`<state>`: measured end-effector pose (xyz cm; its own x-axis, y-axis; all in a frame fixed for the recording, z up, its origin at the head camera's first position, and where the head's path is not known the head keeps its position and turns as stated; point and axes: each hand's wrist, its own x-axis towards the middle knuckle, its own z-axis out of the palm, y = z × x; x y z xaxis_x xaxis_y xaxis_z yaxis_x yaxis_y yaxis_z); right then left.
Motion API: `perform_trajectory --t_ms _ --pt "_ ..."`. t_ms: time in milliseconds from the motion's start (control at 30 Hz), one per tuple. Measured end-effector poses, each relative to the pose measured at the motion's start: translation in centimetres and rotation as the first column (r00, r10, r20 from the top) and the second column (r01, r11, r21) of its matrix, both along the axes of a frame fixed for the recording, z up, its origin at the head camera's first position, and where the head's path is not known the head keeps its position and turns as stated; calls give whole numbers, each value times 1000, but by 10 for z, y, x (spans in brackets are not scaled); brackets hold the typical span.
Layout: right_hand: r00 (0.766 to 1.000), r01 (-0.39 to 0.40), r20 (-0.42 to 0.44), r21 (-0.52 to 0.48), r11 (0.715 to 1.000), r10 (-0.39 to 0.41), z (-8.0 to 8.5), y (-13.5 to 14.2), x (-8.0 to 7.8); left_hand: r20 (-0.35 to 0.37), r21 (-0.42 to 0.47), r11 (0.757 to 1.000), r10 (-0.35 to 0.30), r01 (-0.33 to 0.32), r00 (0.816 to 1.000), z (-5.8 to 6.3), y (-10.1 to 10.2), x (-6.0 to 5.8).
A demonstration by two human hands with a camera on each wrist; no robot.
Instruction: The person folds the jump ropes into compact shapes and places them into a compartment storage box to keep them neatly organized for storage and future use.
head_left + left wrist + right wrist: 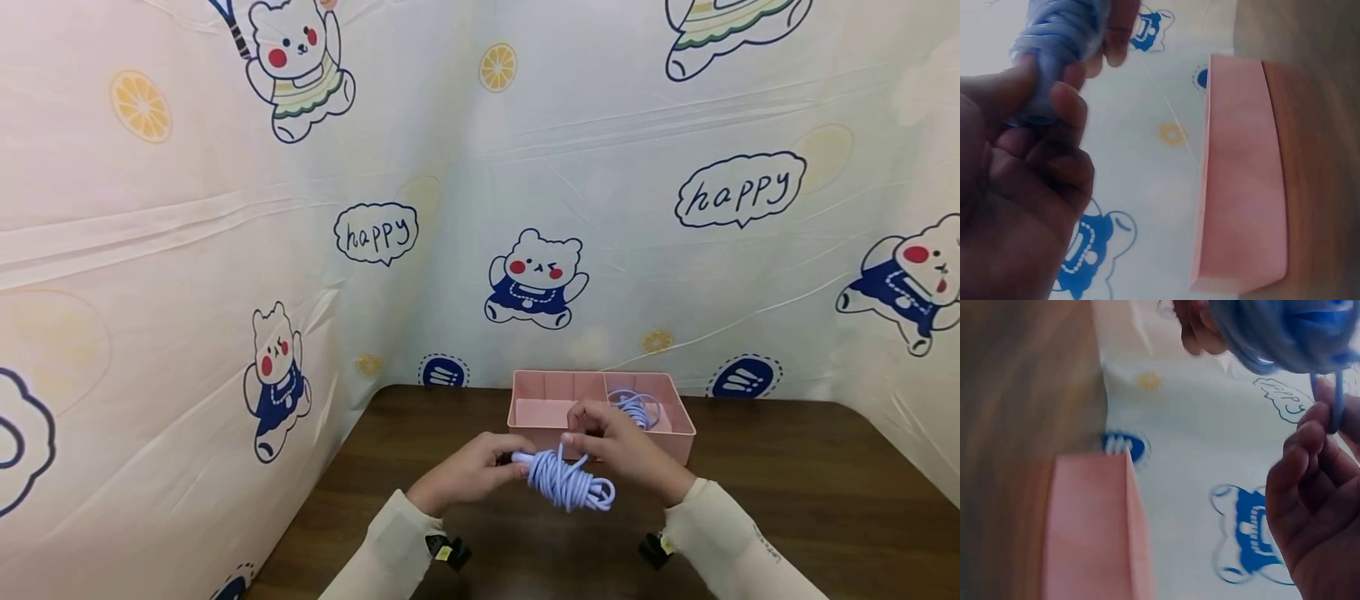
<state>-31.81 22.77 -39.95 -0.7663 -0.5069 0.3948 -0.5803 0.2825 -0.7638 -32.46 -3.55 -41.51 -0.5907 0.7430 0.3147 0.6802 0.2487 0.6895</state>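
Observation:
A bundle of light-blue cord [562,481], wound round its middle with loops at one end, is up in front of the pink box. My left hand [480,468] grips its smooth cylindrical end piece [1047,94] between thumb and fingers; the cord windings lie just beyond the fingertips. At the other side, my right hand [618,442] pinches a strand [1338,403] of the cord that stands out from the bundle. In the head view that hand overlaps the box's front edge.
The pink divided box [540,438] stands at the back of the brown wooden table [420,425]. Another blue cord bundle [636,410] lies in its right compartment. A printed cloth [450,167] hangs close behind the table and along its sides.

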Motion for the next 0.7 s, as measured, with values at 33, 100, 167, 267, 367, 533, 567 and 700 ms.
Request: perform_trajectory --t_ms 33,100,167,267,367,533,567,700 --pt "998 -58 35 -62 996 60 -3 0 -2 23 32 999 -15 14 1000 -1 0 0" --pt "980 -170 74 -179 969 186 -9 -1 -5 60 85 996 -40 34 997 -2 0 1" --pt "949 -254 109 -286 924 295 -14 -2 -7 89 133 990 -60 48 994 -4 0 1" --pt "898 -310 158 -431 847 410 -19 -3 -5 120 212 976 -74 47 990 -6 1 1" --pt "867 -319 177 -521 792 466 -21 -5 -2 138 306 952 -77 32 987 -8 2 0" --pt "809 -348 157 -648 677 566 -25 -11 -1 155 453 892 -82 3 984 -13 8 -2" --pt "797 -354 149 -671 652 586 -26 -13 0 167 483 875 -84 -8 982 -14 10 -2" --pt "787 -333 135 -728 599 601 -30 -17 2 270 604 791 -89 -96 959 -19 19 0"
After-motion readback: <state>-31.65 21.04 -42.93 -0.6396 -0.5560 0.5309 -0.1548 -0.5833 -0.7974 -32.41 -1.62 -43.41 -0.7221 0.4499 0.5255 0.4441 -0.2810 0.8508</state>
